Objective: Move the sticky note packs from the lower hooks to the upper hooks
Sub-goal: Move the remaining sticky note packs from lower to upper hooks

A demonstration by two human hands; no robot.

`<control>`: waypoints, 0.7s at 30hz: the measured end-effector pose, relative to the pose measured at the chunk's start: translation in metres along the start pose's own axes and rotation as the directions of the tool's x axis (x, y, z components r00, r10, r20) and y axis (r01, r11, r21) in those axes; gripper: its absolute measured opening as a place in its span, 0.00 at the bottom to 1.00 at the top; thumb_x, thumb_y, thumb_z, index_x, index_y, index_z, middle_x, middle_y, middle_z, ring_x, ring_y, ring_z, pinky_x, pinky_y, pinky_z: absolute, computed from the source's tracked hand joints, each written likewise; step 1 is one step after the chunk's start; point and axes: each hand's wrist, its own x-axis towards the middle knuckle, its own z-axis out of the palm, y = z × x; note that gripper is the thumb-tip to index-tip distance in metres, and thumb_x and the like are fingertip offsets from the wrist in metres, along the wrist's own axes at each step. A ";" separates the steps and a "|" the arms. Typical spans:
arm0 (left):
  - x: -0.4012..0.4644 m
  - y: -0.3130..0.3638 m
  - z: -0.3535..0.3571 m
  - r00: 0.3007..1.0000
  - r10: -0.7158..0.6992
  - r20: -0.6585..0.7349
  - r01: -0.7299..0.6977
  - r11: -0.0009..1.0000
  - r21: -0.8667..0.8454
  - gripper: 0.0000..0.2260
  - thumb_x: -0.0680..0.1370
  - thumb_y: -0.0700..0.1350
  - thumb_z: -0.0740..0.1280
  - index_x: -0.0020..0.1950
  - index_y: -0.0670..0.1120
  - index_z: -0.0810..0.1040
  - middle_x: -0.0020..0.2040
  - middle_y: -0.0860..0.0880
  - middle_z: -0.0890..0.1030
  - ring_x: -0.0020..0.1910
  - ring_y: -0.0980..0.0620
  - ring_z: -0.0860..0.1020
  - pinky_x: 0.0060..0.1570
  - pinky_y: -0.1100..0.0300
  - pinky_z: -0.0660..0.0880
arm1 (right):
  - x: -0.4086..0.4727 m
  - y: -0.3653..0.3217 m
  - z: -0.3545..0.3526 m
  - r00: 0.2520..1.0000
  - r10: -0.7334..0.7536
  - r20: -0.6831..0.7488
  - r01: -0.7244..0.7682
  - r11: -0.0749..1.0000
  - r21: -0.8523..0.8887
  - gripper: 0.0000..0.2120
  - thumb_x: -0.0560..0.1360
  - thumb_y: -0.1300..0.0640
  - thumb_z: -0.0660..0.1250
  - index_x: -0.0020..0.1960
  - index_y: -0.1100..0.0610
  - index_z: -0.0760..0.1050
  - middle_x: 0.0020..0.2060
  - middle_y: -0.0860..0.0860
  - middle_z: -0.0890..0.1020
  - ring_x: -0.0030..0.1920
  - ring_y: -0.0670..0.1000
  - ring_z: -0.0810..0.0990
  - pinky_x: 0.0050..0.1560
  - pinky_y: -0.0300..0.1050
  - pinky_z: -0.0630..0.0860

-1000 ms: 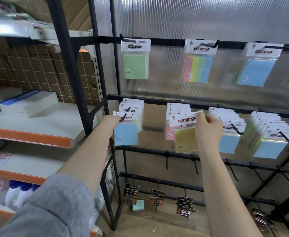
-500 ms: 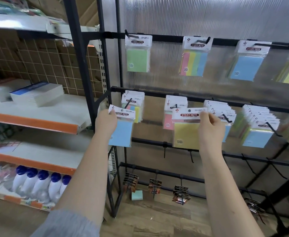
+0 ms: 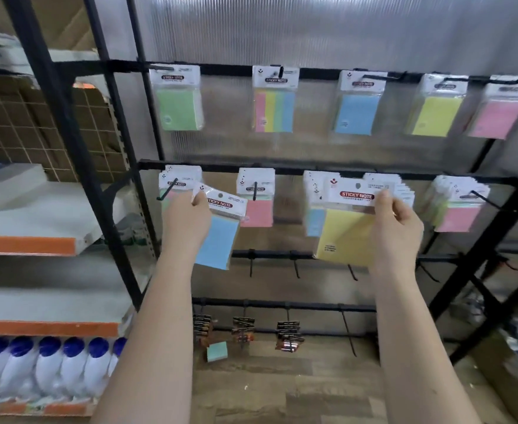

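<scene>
1. A person's left hand (image 3: pixel 187 218) pinches the white header card of a blue sticky note pack (image 3: pixel 219 237), its red label reading "STICKY NOTE"; the pack hangs tilted below and to the right of the fingers, clear of any hook.
2. The right hand (image 3: pixel 397 223) grips the header of a yellow sticky note pack (image 3: pixel 345 237), also marked "STICKY NOTE", which hangs to the left of that hand and in front of the lower hooks (image 3: pixel 484 198).
3. Behind both hands, the lower rail (image 3: pixel 285 171) carries stacks of packs, a pink one (image 3: pixel 256 197) between the two arms.
4. Above, the upper hooks (image 3: pixel 371 76) hold single packs: green (image 3: pixel 178 99), striped (image 3: pixel 274 101), blue (image 3: pixel 358 107), yellow (image 3: pixel 437 108) and pink (image 3: pixel 501 108), their labels too blurred to read fully.
5. Left of the rack, white bottles with blue caps (image 3: pixel 49 367) stand under an orange-edged shelf (image 3: pixel 25 244).
</scene>
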 end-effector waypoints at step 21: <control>-0.077 0.173 0.207 0.997 0.051 -0.056 -0.056 0.994 -0.094 0.16 0.81 0.45 0.54 0.33 0.43 0.58 0.31 0.47 0.63 0.30 0.48 0.60 0.30 0.55 0.56 | 0.210 -0.015 -0.173 0.965 -0.223 0.141 0.224 0.975 0.009 0.15 0.79 0.53 0.63 0.34 0.54 0.74 0.31 0.47 0.75 0.32 0.44 0.69 0.28 0.34 0.64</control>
